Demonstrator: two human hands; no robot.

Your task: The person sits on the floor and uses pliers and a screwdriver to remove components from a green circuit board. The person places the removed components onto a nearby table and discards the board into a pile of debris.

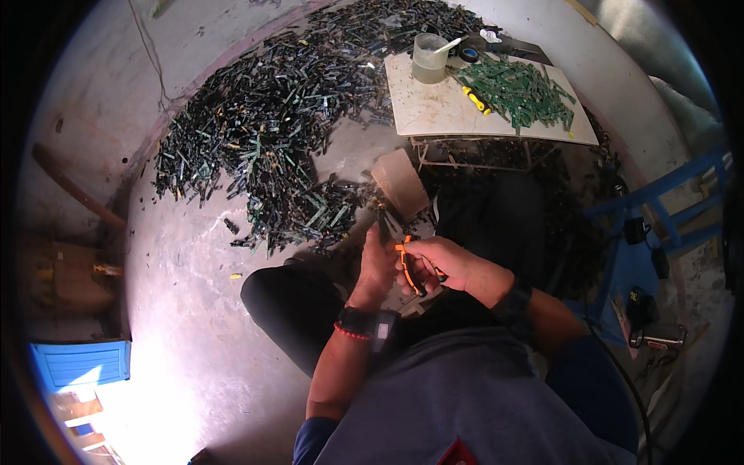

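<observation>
In front of my lap, my right hand (443,263) is wrapped round pliers with orange and black handles (413,275). The pliers' jaws point up toward my left hand (373,267), which is close beside them. Its fingers are closed on a narrow dark strip (383,220) that sticks out past the fingertips. Whether the jaws touch the strip is too small to make out. Just beyond both hands a brown cardboard piece (400,182) leans at a tilt, next to the near edge of the heap of dark and green strips (279,132).
A low white-topped table (415,112) stands ahead on the right. On it are a clear beaker (428,62) with a pale stick, a roll of black tape (469,54), a yellow screwdriver (476,101) and a pile of green circuit-board strips (515,93). A blue chair (659,225) stands at right.
</observation>
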